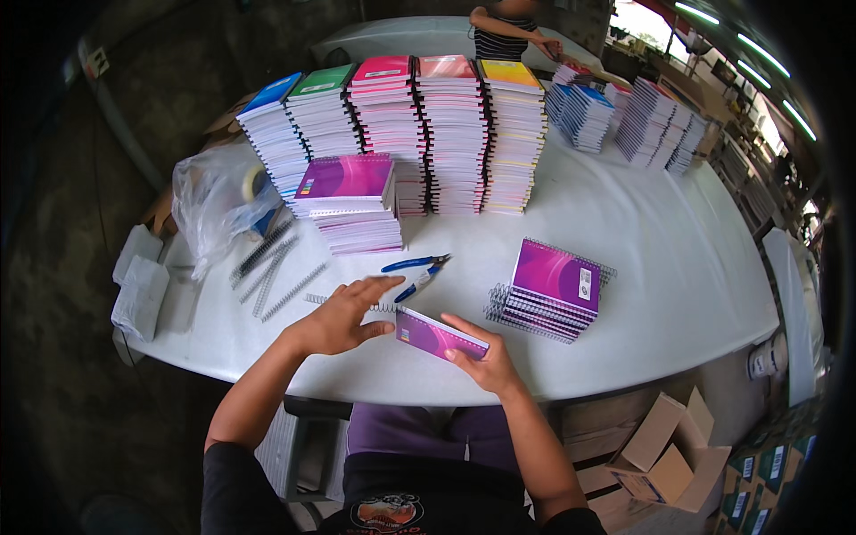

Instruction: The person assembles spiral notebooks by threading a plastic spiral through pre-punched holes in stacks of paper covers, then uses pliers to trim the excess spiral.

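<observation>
My right hand [481, 358] grips a small purple notebook [430, 335] by its right end, thumb on the cover, above the near edge of the table. My left hand [343, 316] is open, its fingers stretched flat over a spiral wire coil [385, 308]. The coil runs under those fingers to the notebook's upper left corner; how far it is threaded, I cannot tell. Just beyond lie blue-handled cutting pliers [417, 272]. A pile of coil-bound purple notebooks [555, 281] stands to the right. Behind my left hand is a stack of purple notebooks without visible coils [348, 183].
Several loose coils [267, 276] lie at left near a plastic bag [209, 209]. Tall stacks of coloured notebooks [455, 134] line the back of the white table [660, 267]. Bound stacks [660, 125] stand far right, near another person [508, 36]. An open carton [669, 455] sits below right.
</observation>
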Motion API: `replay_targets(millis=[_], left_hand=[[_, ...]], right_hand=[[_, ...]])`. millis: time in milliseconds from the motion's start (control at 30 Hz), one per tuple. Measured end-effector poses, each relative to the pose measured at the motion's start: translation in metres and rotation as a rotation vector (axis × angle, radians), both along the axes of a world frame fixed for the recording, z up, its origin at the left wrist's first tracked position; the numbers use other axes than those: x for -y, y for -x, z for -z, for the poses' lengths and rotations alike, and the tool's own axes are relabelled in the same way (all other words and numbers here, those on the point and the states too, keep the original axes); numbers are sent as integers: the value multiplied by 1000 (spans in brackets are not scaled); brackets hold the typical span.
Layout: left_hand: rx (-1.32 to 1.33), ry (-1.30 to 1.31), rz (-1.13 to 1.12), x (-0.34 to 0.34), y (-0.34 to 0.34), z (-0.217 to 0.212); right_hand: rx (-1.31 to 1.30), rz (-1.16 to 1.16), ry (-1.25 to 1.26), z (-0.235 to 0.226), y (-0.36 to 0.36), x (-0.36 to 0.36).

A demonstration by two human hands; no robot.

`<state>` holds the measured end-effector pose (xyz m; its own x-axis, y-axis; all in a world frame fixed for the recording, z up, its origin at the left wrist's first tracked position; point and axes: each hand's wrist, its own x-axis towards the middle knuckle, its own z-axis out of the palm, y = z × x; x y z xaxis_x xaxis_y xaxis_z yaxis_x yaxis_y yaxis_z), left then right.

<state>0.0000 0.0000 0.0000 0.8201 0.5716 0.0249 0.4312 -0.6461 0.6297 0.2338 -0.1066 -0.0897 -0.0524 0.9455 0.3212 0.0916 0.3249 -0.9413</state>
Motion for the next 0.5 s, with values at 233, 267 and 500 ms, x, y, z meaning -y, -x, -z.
replay_targets(millis=[233,267,500], left_hand=[[-141,-570,-46,14,-25,-12],[-86,-678,-24,15,-23,-3],[-225,-574,32,12,-26,-17]], right_hand=[[67,22,34,4,-3,1],[90,32,8,4,-3,1],[113,39,-28,3,4,1]])
